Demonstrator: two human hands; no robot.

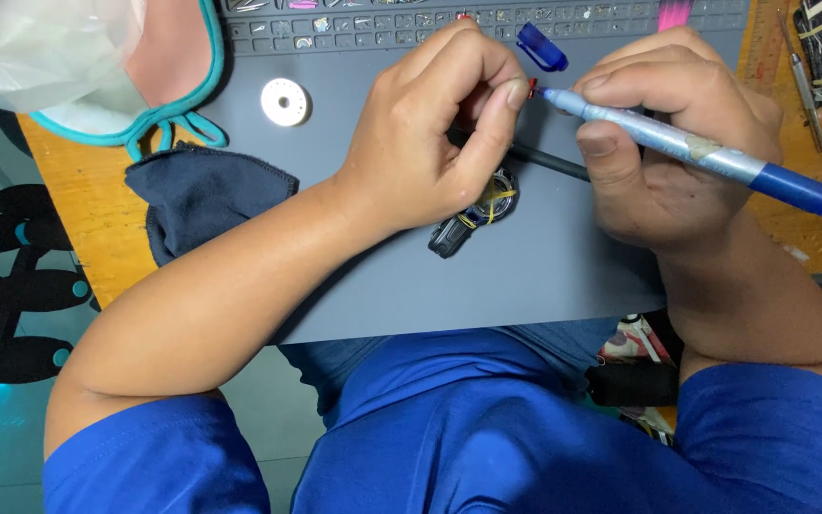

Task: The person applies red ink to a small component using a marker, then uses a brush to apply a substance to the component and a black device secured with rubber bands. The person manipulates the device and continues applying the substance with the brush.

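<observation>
The left hand (430, 133) curls into a tight grip, thumb and forefinger pinching a tiny red-tipped part (531, 87) at their tips. Right against that pinch comes the tip of a blue marker pen (696, 148), which the right hand (668, 152) clenches in a writing grip, the barrel running out past the knuckles to the person's right. Just beyond the two grips, farther from the body, lies the pen's loose blue cap (541, 48). Under the left grip, partly hidden by the palm, sits a small dark device with yellow wires (476, 214), and a thin black rod (549, 162) runs from beneath the left fingers toward the right grip. All of this rests on a grey mat (525, 276) on the wooden tabletop (97, 209). Well to the left of the left grip lie a white disc (284, 102) and a dark cloth (206, 195).
</observation>
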